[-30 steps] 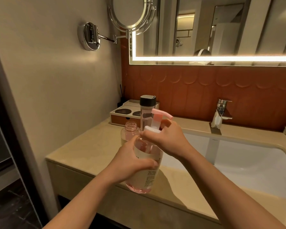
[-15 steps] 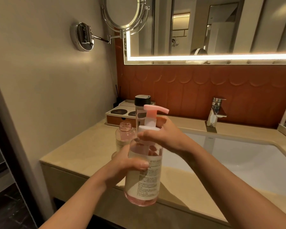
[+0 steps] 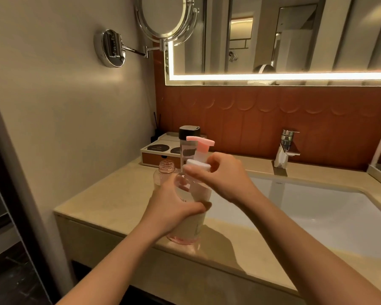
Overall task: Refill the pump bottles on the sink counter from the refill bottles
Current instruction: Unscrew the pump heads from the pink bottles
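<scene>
A clear pump bottle with pink liquid at its bottom stands on the beige counter. My left hand grips its body. Fingers of my right hand pinch the white collar of the pink pump head. Behind it stands an uncapped clear bottle with a threaded pink neck. A taller bottle with a black cap stands further back, partly hidden by the pump.
A white sink basin lies to the right, with a chrome tap behind it. An amenity box sits in the back corner. A swing-arm mirror projects from the left wall. The counter's front edge is close below my hands.
The pump bottle has come down from being lifted and now rests on the counter. Both hands stay on it, the right at the pump collar.
</scene>
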{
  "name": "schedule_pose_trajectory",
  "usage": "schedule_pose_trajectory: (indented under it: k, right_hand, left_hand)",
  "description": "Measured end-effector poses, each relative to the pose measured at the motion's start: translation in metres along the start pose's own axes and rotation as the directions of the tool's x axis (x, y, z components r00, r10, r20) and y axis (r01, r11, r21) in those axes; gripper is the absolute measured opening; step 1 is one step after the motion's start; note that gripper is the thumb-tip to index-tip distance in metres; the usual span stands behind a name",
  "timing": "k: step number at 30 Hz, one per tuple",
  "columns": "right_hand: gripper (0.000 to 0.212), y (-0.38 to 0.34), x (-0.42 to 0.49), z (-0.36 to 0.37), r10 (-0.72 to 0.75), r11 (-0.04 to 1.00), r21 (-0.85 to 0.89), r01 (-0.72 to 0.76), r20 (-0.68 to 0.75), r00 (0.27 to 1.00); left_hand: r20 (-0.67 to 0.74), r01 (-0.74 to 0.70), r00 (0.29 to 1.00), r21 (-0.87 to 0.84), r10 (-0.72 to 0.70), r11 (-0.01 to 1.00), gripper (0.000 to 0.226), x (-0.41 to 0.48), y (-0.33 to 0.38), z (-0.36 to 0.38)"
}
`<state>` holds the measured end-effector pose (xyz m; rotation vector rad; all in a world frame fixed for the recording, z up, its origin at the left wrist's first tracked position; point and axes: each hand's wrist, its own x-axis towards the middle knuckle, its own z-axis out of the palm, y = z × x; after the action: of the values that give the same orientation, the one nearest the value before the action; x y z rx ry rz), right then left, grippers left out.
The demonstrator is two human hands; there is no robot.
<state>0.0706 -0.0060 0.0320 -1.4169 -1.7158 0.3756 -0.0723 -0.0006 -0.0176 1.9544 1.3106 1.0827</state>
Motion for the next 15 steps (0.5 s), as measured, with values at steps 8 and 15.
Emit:
schedule_pose_trajectory:
  k: [8, 15]
  right_hand:
    - [0.021, 0.003, 0.006, -0.010, -0.070, 0.985, 0.170, 0.020, 0.293, 0.954]
    - [0.036, -0.001, 0.003, 0.001, -0.008, 0.998, -0.056, 0.018, 0.169, 0.986]
  left_hand:
    - [0.021, -0.001, 1.000, 0.044, 0.000, 0.999, 0.080, -0.006, -0.002, 0.004]
    - [-0.027, -0.014, 0.999, 0.086, 0.017, 0.996, 0.080, -0.005, -0.006, 0.003]
